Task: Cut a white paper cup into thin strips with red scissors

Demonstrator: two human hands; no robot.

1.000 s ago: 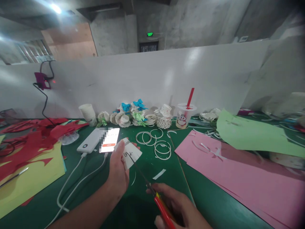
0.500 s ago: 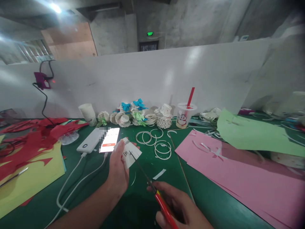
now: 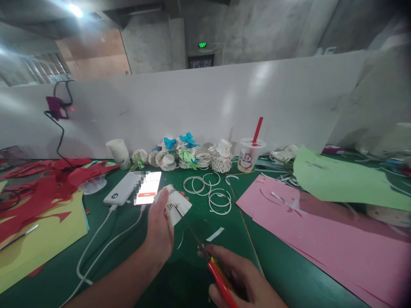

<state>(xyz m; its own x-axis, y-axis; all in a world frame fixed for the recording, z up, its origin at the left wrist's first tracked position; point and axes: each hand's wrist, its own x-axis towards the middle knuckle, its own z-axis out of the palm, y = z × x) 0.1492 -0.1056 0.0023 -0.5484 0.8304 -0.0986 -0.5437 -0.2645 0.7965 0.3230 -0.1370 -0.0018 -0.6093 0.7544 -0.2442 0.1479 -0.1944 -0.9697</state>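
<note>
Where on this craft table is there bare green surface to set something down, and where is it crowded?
Bare green table lies between the right hand and the pink paper. Another patch sits between the charging cables and the yellow paper. It is crowded along the white partition, around the paper rings.

Craft workshop; concrete walls, green table strewn with coloured paper.

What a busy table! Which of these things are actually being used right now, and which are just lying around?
In use:
left hand holding the white paper cup
right hand holding the red-handled scissors, blades at the cup

Lying about:
phone
power bank
paper rings
drink cup with red straw
pink paper
green paper
</note>
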